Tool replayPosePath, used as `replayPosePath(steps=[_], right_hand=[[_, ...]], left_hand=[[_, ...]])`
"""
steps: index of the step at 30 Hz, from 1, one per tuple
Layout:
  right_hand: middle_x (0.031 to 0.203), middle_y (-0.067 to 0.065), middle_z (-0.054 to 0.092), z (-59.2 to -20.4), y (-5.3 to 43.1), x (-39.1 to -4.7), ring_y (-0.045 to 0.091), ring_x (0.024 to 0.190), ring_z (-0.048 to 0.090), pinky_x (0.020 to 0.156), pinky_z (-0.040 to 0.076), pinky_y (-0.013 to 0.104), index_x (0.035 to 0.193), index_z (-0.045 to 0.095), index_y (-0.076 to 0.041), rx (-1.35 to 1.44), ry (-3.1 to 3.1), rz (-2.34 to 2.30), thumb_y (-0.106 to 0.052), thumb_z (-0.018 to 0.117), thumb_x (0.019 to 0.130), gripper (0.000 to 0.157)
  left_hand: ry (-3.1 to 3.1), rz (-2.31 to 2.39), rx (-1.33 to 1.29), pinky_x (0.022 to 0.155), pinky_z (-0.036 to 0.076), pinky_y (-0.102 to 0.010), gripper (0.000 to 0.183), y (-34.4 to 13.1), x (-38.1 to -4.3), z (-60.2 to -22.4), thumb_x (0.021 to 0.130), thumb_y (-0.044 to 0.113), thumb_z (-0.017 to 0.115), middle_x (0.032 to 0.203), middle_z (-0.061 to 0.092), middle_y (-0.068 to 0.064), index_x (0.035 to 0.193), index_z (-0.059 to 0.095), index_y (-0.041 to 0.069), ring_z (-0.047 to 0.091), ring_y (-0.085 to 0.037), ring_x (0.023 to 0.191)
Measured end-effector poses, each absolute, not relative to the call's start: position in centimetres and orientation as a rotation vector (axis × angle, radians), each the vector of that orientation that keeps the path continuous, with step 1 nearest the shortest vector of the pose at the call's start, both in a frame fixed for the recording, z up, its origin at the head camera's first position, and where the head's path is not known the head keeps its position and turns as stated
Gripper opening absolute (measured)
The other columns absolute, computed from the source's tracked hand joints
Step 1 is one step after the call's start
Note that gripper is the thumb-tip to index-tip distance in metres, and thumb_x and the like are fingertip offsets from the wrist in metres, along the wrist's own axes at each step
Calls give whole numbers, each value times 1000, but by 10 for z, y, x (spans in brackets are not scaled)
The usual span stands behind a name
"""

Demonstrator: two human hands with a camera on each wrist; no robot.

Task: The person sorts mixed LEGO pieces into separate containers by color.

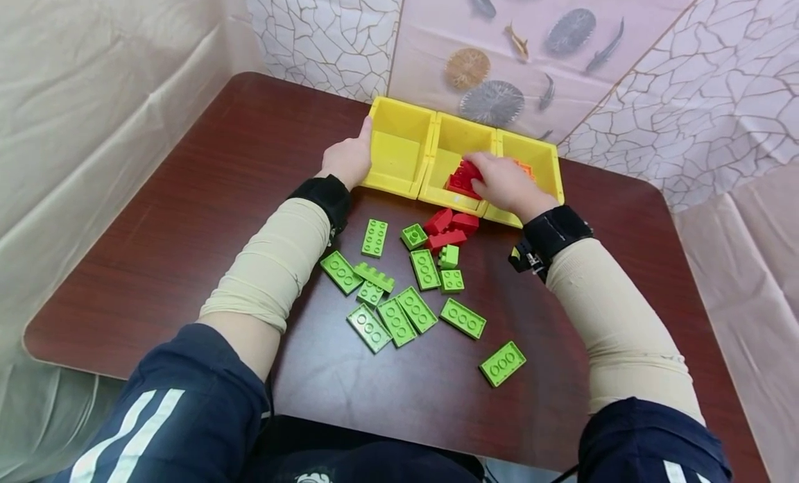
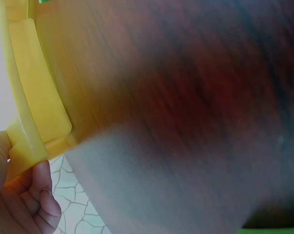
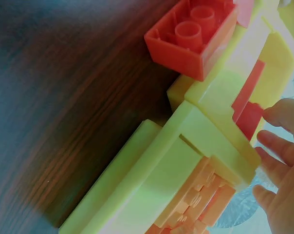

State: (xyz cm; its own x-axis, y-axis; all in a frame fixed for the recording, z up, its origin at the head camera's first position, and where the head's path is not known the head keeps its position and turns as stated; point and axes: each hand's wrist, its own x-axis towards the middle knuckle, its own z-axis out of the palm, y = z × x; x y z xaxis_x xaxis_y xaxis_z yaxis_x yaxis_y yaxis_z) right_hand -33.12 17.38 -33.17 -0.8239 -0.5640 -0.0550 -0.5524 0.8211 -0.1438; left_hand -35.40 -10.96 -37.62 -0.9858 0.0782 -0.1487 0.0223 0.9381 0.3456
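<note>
A yellow bin with three compartments stands at the back of the table. My left hand grips its left end, the thumb and curled fingers around the corner in the left wrist view. Over the divider between the middle and right compartments reaches my right hand, fingers loosely spread and fingertips right at the red bricks in the middle compartment. The right wrist view shows the thumb close beside a red brick. Orange bricks lie in the right compartment, partly hidden by the hand in the head view.
Several red bricks lie against the bin's front. Scattered green bricks cover the table between my forearms, one green brick nearer the front right. A patterned cloth hangs behind the bin.
</note>
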Motion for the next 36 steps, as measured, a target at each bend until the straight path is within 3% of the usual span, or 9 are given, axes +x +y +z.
replayPosePath(steps=[6,14,28,36], right_hand=[[125,20,50,-335,175,-309,35,114,47,97,36,47,128,49,3,-1139,2979,-273,-2,61,85,45],[109,12,57,-350,193,-272,26,97,53,84,46,42,116,58,-2,-1186,2910,-363,-4,63,85,31],[114,13,55,-372,198,-263,26,102,51,90,43,42,123,57,-3,-1128,2910,-283,-11,66,85,41],[109,12,56,-376,198,-262,26,100,51,87,44,41,115,62,-3,-1160,2937,-284,-5,67,82,33]], left_hand=[[2926,554,63,85,39,-42,61,-109,-352,-374,103,30,24,91,50,-12,147,-18,23,50,-29,89],[2945,527,101,84,41,-43,62,-109,-351,-373,103,25,26,94,52,-13,148,-16,21,51,-30,88],[2898,582,55,85,36,-41,62,-108,-349,-369,103,31,24,92,47,-12,147,-17,23,49,-30,91],[2886,586,45,87,37,-42,66,-108,-350,-369,102,28,30,95,49,-12,147,-19,24,49,-30,93]])
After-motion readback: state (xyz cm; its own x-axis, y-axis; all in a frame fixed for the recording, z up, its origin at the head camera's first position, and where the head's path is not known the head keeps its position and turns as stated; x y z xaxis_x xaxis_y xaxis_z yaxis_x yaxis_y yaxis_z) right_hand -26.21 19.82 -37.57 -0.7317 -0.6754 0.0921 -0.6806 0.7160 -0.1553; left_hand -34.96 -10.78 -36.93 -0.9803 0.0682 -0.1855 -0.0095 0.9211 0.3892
